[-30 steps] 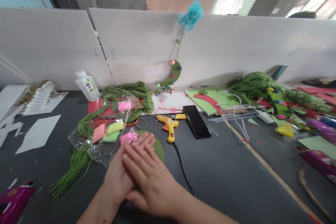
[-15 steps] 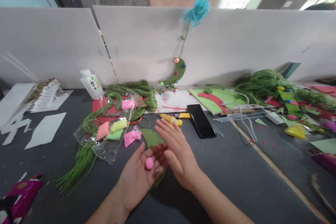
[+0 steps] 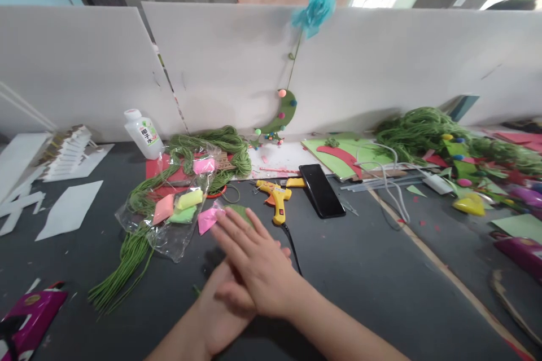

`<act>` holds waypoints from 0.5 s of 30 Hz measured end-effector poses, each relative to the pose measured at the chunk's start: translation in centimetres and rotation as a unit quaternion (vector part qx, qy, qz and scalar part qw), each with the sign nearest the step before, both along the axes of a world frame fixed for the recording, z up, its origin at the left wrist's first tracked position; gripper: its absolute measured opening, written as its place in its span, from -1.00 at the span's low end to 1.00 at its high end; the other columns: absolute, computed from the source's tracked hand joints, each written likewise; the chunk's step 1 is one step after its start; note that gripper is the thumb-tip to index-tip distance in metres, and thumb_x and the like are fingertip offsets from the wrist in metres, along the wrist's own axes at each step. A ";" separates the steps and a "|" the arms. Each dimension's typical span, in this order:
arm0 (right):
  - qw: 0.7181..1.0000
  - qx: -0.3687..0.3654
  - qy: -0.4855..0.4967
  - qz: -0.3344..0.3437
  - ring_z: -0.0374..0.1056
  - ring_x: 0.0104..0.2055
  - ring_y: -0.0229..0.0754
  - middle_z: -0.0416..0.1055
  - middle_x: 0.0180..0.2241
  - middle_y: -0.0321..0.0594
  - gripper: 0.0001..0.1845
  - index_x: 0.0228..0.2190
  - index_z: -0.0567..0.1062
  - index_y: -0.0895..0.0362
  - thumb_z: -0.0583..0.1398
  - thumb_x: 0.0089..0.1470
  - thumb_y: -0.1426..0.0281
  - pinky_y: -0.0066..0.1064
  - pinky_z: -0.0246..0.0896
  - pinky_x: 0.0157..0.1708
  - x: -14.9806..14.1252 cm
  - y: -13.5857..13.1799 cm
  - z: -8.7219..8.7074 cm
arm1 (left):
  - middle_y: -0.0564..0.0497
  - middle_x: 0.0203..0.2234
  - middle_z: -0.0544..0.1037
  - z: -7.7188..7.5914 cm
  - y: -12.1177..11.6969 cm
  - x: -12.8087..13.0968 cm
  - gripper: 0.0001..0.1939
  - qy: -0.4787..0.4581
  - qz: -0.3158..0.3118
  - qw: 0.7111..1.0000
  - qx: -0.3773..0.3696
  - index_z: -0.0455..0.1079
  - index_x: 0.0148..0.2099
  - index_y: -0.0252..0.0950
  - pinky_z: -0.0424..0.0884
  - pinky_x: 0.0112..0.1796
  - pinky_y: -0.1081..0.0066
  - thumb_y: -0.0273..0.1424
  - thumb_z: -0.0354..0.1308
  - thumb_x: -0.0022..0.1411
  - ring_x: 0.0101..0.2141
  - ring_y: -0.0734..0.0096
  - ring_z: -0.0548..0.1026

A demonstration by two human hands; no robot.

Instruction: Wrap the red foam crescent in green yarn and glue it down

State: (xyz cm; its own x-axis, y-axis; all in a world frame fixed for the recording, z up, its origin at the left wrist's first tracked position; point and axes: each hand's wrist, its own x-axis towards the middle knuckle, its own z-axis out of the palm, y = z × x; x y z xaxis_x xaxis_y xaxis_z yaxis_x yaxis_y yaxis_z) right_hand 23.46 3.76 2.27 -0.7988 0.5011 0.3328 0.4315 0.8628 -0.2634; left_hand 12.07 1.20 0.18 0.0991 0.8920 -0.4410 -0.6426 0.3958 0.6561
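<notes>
My right hand (image 3: 265, 273) lies flat, palm down, across my left hand (image 3: 224, 310), its fingers stretched out toward the upper left. My left hand faces palm up beneath it, its fingers mostly covered. The pink clay ball seen earlier in the left palm is now hidden between the two palms. Just beyond the fingertips is a pink packet (image 3: 208, 219). Part of a green felt piece (image 3: 241, 213) shows behind the hands. A yellow glue gun (image 3: 276, 198) rests on the dark table beyond them, its black cord running down behind my right hand.
Clay packets in a clear bag (image 3: 169, 242) and green cord (image 3: 133, 268) lie left, near a white bottle (image 3: 144, 134). A black phone (image 3: 322, 192) and white cable (image 3: 398, 197) are right. A decorated green crescent (image 3: 288, 110) stands against the white partition (image 3: 228, 62).
My right hand has moved left and down onto my left palm, covering the pink clay ball. The glue gun, partly hidden before, now shows fully.
</notes>
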 end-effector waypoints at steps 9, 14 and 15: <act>1.000 0.008 -0.020 0.004 -0.43 0.33 -0.08 -0.19 0.29 -0.08 -0.22 0.21 0.04 0.29 -0.08 0.17 -0.01 -0.09 -0.57 0.26 -0.4 0.0 -0.1 | 0.09 -0.27 0.60 0.0 0.1 -0.3 -0.70 -0.117 -0.018 0.993 -0.010 0.50 -0.24 -0.15 0.38 -0.13 0.41 -0.52 -0.05 0.24 -0.04 0.37 0.44; 0.995 0.015 0.020 -0.096 -0.25 0.31 0.00 -0.07 0.27 -0.07 -0.37 0.18 0.12 0.21 -0.04 0.20 0.12 0.07 -0.45 0.22 1.6 1.9 -0.5 | 0.00 -0.47 0.54 0.8 0.8 -0.6 -0.71 -0.155 -0.061 0.984 -0.070 0.46 -0.34 -0.39 0.44 -0.36 0.56 -0.56 -0.09 0.26 -0.46 0.53 0.52; 0.992 0.013 0.044 -0.121 -0.18 0.30 -0.02 -0.01 0.26 -0.06 -0.42 0.17 0.15 0.20 -0.05 0.21 0.16 0.05 -0.39 0.22 2.2 2.3 -0.5 | -0.03 -0.48 0.53 0.7 1.1 -0.8 -0.72 -0.147 -0.061 0.985 -0.071 0.45 -0.36 -0.43 0.46 -0.31 0.54 -0.59 -0.09 0.24 -0.45 0.52 0.52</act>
